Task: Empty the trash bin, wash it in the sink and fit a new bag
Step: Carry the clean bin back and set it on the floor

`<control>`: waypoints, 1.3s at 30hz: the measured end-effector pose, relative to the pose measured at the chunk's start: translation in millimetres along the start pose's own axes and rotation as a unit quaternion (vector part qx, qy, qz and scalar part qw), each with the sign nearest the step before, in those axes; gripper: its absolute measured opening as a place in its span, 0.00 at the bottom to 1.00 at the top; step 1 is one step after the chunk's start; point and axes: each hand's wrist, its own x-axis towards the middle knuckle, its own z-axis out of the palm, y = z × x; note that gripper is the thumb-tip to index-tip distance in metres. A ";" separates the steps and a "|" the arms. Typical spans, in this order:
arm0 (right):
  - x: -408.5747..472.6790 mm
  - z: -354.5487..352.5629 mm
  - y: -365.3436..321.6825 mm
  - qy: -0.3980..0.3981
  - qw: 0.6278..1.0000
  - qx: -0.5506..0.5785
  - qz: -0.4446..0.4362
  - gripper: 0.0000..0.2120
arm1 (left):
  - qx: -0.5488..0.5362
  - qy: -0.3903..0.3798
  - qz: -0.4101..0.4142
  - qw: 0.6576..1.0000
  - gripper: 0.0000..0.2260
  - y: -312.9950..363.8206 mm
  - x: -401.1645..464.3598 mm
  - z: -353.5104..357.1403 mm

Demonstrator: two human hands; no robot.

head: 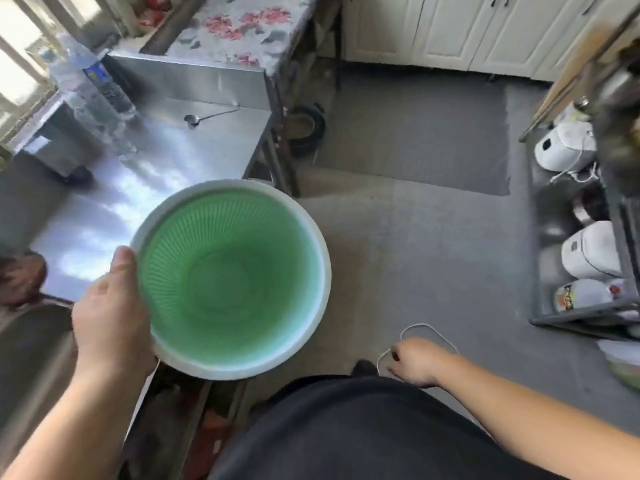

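Note:
A round trash bin (228, 278) with a green ribbed inside and a white rim fills the middle left of the head view. It looks empty and has no bag in it. My left hand (110, 313) grips its left rim and holds it in the air over the corner of a steel counter (166, 150). My right hand (412, 362) hangs low by my hip, loosely curled with nothing in it, above a white cord (429, 332) on the floor.
On the counter lie a ladle (207, 116) and large water bottles (93, 95). A flowered cloth (242, 26) covers a table behind. A steel shelf (581, 237) on the right holds white rice cookers. A dark bowl (304, 128) sits on the grey floor.

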 end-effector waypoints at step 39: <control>42.3 -126.3 209.7 0.004 0.809 0.463 0.362 0.17 | 0.279 -0.239 -0.028 0.930 0.35 149.0 160.9 456.0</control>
